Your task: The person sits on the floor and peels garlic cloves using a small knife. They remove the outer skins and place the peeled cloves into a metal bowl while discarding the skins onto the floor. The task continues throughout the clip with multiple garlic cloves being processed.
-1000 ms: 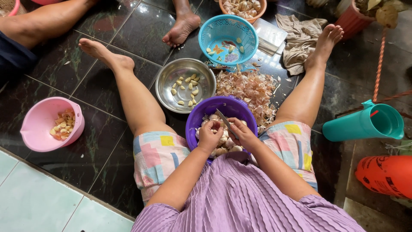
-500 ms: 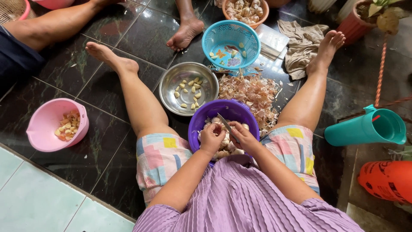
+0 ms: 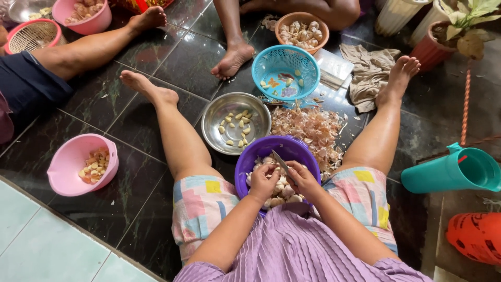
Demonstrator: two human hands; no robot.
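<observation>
Round purple plastic bowl [image 3: 261, 151] of pale whole garlic cloves [image 3: 284, 191] set on dark floor between the legs, clove pinched in left hand [image 3: 262, 182], small steel knife [image 3: 280, 160] gripped in right hand [image 3: 302, 178], peeled cloves lying in shiny round metal bowl [image 3: 214, 122] just beyond.

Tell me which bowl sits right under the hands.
The purple bowl of garlic in the lap, beneath both hands; the steel bowl and blue basket sit farther out.

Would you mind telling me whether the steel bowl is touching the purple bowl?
Cannot tell: in the head view the steel bowl rim meets the purple bowl rim, but overlap could hide a gap.
</observation>
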